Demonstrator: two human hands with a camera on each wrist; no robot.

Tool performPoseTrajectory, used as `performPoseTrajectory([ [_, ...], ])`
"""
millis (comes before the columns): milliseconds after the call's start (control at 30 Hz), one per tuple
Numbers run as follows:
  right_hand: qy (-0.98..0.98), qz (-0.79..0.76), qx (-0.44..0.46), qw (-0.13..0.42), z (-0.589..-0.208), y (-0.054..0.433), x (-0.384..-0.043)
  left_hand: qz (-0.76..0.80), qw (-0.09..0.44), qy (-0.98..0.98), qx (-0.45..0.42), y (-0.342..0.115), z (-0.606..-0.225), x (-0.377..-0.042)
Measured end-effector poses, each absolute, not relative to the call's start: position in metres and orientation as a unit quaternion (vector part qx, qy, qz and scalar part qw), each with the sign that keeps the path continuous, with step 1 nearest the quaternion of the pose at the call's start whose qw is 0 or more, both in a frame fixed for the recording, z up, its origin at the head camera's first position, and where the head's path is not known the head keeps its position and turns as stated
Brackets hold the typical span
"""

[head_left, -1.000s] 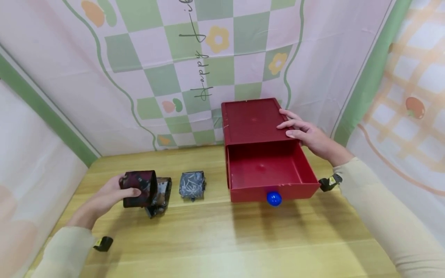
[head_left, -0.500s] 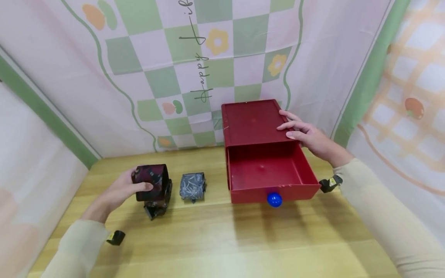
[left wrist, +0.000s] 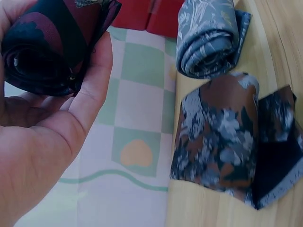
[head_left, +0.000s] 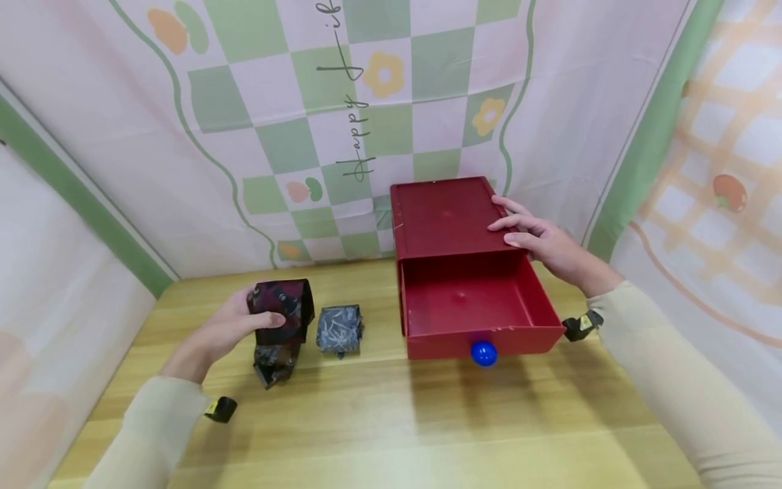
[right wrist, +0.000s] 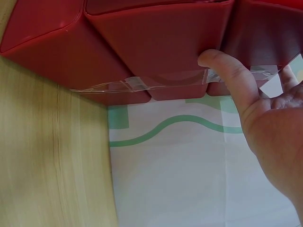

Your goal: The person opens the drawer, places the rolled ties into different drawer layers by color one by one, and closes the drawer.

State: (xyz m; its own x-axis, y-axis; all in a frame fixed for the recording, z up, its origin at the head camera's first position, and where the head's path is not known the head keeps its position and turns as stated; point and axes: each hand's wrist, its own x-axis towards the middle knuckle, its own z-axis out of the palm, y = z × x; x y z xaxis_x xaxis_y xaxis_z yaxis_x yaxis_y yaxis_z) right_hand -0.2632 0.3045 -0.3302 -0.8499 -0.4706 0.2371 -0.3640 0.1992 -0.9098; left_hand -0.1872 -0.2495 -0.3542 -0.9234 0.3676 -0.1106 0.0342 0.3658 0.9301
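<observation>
My left hand [head_left: 222,334] grips a rolled maroon and dark patterned necktie [head_left: 284,297], its thumb across the near side. Below it, a rolled brown necktie with grey flowers [left wrist: 218,137] lies on the table, partly covered in the head view by the maroon roll. To the right sits a rolled blue-grey leaf-patterned necktie [head_left: 339,330]. My right hand [head_left: 552,250] rests with spread fingers on the right top edge of a red drawer box [head_left: 446,214]. Its drawer [head_left: 476,305] is pulled out, with a round blue knob [head_left: 484,353] on the front.
The wooden table [head_left: 366,421] ends at a patterned cloth backdrop [head_left: 391,122]. More cloth hangs at the left and right sides. Clear tape [right wrist: 137,84] runs along the side of the red box.
My left hand has carried the maroon necktie rightward and slightly back, over the brown one. The right hand has stayed on the red box.
</observation>
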Motion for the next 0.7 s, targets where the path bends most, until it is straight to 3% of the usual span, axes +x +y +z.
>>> performPoseTrajectory([
  [700, 0.766, -0.58, -0.274, 0.048, -0.331, 0.305, -0.264, 0.587, 0.162, 0.775, 0.169, -0.204, -0.346, -0.201],
])
